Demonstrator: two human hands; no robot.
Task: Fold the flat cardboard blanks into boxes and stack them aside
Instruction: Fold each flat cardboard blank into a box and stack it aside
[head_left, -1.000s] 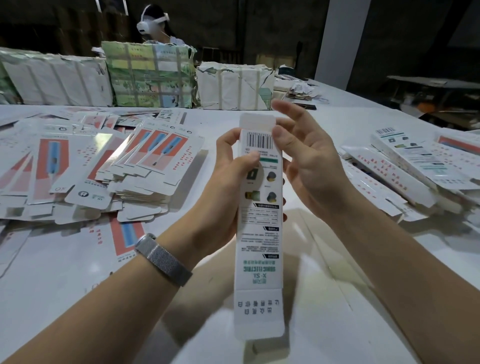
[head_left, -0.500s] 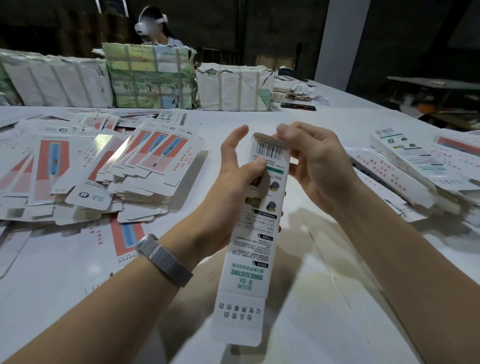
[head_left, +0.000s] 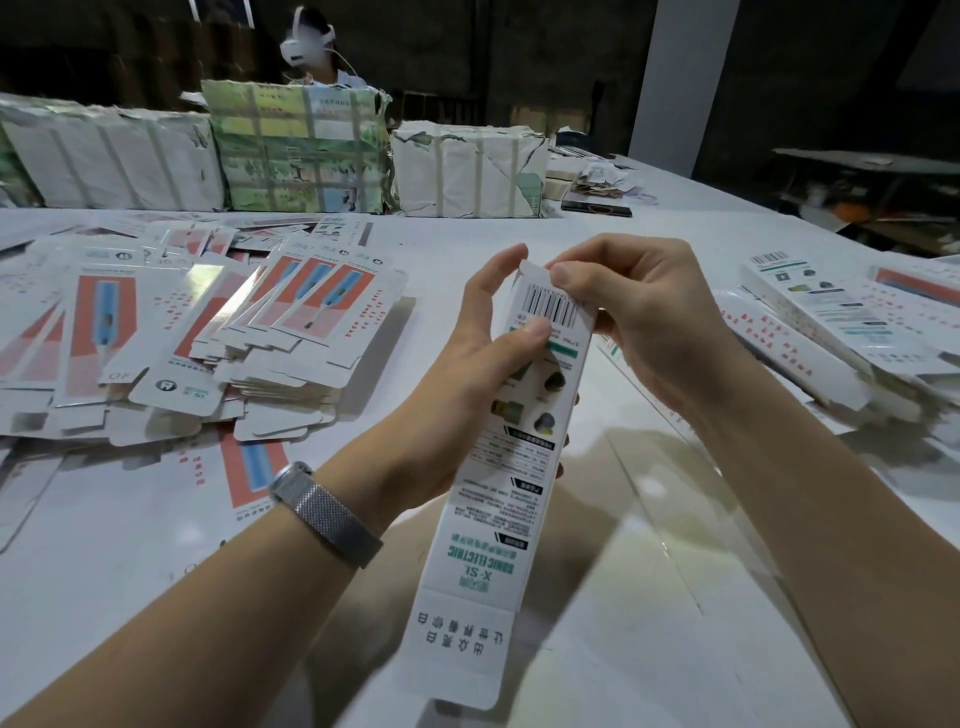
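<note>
Since a moment ago the box (head_left: 524, 447) has tilted and its top flap is bent down. The right hand (head_left: 639, 322) pinches that flap; the left hand (head_left: 467, 364) grips the box just below. Tuck squarely along the crease. Flat blanks (head_left: 208, 343) lie left of the box.

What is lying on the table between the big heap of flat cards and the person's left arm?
In the head view, a single flat blank with a red and blue panel lies face up on the white table, between the heap of blanks and the left forearm.
</note>
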